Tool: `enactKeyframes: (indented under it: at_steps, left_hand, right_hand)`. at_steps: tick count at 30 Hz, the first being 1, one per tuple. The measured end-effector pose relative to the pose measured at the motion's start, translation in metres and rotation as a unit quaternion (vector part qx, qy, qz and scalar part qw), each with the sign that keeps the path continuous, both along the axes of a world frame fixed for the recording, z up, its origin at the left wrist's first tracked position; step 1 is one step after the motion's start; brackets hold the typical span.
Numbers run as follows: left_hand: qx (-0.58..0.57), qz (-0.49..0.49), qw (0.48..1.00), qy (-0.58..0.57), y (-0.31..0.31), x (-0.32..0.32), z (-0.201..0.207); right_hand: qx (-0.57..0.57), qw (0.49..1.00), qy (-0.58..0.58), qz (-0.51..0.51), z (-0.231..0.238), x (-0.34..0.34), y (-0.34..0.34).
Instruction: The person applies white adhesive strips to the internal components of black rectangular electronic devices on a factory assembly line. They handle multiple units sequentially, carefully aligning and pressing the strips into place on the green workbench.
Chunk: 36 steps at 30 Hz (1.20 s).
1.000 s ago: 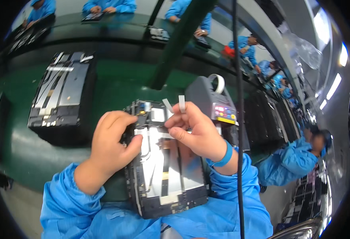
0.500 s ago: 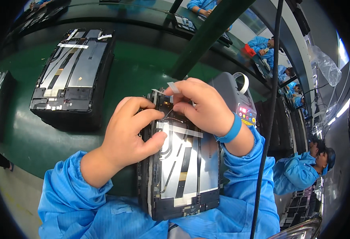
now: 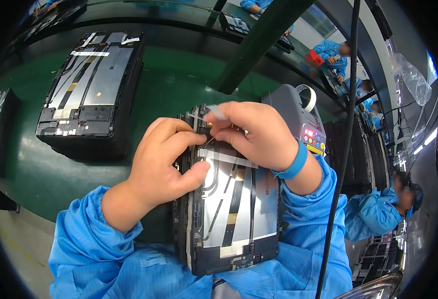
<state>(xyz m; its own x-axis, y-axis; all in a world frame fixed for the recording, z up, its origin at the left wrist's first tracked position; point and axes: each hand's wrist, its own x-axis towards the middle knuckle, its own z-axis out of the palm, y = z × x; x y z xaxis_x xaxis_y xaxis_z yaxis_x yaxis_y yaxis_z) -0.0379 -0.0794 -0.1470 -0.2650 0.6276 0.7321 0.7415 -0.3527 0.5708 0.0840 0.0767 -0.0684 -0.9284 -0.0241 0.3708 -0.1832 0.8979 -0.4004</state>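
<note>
A tablet-like device [image 3: 263, 209] with its back off lies on a stack of similar units in front of me. It shows a silvery panel, dark flat cables and a white tape strip [image 3: 226, 157] across its upper part. My left hand [image 3: 161, 167] rests over the upper left edge, thumb spread from the fingers, with its index fingertip beside a thin wire [image 3: 208, 144]. My right hand [image 3: 256, 132] pinches at that wire above the device's top end; the fingertips partly hide it. A translucent tape piece [image 3: 215, 112] clings to the right index finger.
Another stack of opened devices [image 3: 79, 119] stands at the left on the green table [image 3: 164, 74]. A grey tape dispenser [image 3: 291, 112] with lit buttons sits beyond my right hand. A black cable [image 3: 336, 199] hangs at the right, and a dark post [image 3: 263, 45] rises behind.
My right fingertips have shifted slightly left and down along the thin wire. My left index finger has straightened a little toward it. The device stays under both hands.
</note>
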Motion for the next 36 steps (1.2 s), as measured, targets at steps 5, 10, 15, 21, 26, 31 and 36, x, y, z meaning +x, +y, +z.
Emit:
enactKeyframes:
  at_steps: [5,10,15,21,26,31,36]
  left_hand:
    - [0.011,-0.010,1.000,-0.002,0.000,0.000,0.000]
    - [-0.002,-0.029,0.999,0.023,0.001,-0.004,0.001]
    - [-0.006,-0.036,0.999,0.001,0.000,-0.002,0.001]
    - [-0.015,-0.030,0.999,-0.010,0.000,0.000,0.000]
    - [-0.016,-0.038,0.999,0.025,0.001,-0.002,-0.001]
    - [-0.015,-0.039,0.999,0.034,0.000,-0.003,0.000]
    - [-0.015,-0.026,0.999,-0.031,0.000,-0.001,-0.003]
  right_hand:
    - [-0.113,0.987,-0.072,-0.090,0.006,-0.005,-0.009]
    - [-0.133,0.977,-0.090,-0.139,0.007,-0.006,-0.014]
    - [-0.138,0.983,-0.060,-0.104,0.002,0.000,-0.010]
    - [-0.098,0.992,-0.034,-0.074,-0.002,0.003,-0.006]
    - [-0.093,0.991,-0.021,-0.097,-0.008,-0.003,-0.012]
    - [-0.076,0.989,-0.043,-0.119,-0.007,-0.003,-0.015]
    - [-0.146,0.974,-0.080,-0.153,-0.004,0.002,-0.014]
